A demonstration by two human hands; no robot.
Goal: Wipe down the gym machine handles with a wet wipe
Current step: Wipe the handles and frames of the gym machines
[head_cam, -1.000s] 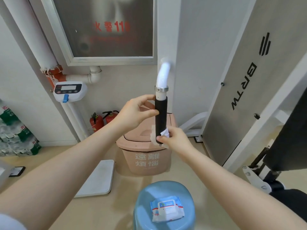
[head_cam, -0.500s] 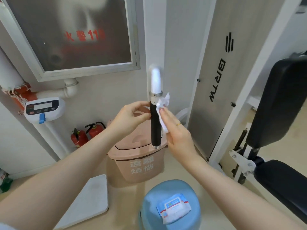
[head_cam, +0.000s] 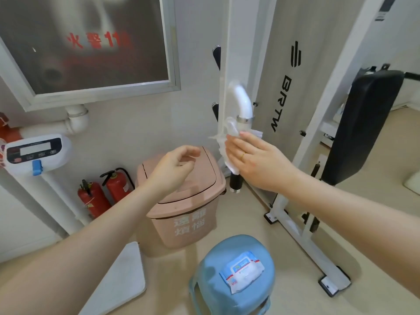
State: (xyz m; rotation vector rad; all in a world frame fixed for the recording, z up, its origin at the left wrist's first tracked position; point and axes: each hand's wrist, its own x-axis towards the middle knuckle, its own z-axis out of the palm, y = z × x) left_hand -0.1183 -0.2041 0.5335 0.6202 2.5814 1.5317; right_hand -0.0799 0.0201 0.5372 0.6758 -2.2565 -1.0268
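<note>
The machine handle (head_cam: 236, 183) hangs upright from a curved white tube (head_cam: 242, 101), its black grip mostly hidden. My right hand (head_cam: 256, 160) presses a white wet wipe (head_cam: 229, 142) flat against the upper part of the grip, fingers straight. The black lower end of the grip shows below the hand. My left hand (head_cam: 172, 169) hovers to the left of the handle over the bin, fingers loosely curled, holding nothing. A pack of wet wipes (head_cam: 242, 271) lies on a blue stool (head_cam: 216, 292) below.
A pink lidded bin (head_cam: 181, 214) stands under my left hand. Two red fire extinguishers (head_cam: 102, 192) sit by the wall at left, beside a scale display (head_cam: 34, 153). The white machine frame (head_cam: 302, 235) and a black padded bench (head_cam: 368, 123) are at right.
My left hand has let go of the handle and moved left, away from it. My right hand stays on the wipe at the top of the grip. The view has swung left.
</note>
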